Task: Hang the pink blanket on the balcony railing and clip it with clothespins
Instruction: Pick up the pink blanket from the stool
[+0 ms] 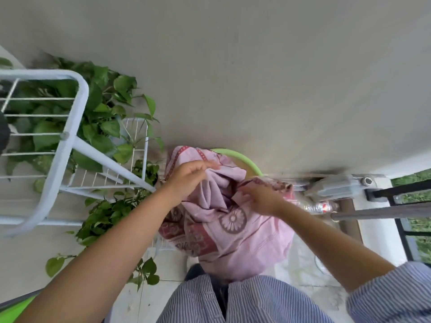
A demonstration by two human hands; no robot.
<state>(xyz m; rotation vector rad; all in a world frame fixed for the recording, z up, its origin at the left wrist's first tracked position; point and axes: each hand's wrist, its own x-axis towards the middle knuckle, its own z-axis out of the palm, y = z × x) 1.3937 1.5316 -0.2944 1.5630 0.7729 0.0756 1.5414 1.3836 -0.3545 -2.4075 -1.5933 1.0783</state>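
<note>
- Left hand [186, 176]: fingers curled, pinching a fold of the pink blanket [233, 231] at its far upper edge, near the red patterned border.
- Right hand [261, 199]: fingers curled into the fabric, gripping a bunched fold on the right side of the blanket.
- Both forearms reach forward from the near edge of the head view; a striped sleeve [384, 297] is rolled up on the right arm.
- Pink blanket: bunched and crumpled between both hands, hanging in front of the person's striped garment [245, 301]. A dark red border and a round flower motif show on its surface.
- Green basin [242, 159]: only a curved rim shows, just behind the far edge of the blanket, against the grey wall [256, 78].
- Balcony railing [401, 194]: dark bars at the far right edge, well apart from the blanket, with grass visible beyond.
- Plastic bottle [319, 207]: lies on its side just right of the right hand, beside a horizontal metal bar [384, 210].
- White drying rack [63, 145]: stands at left, its wire rungs above a leafy green plant [107, 127].
- Clothespins: cannot be made out in this view.
</note>
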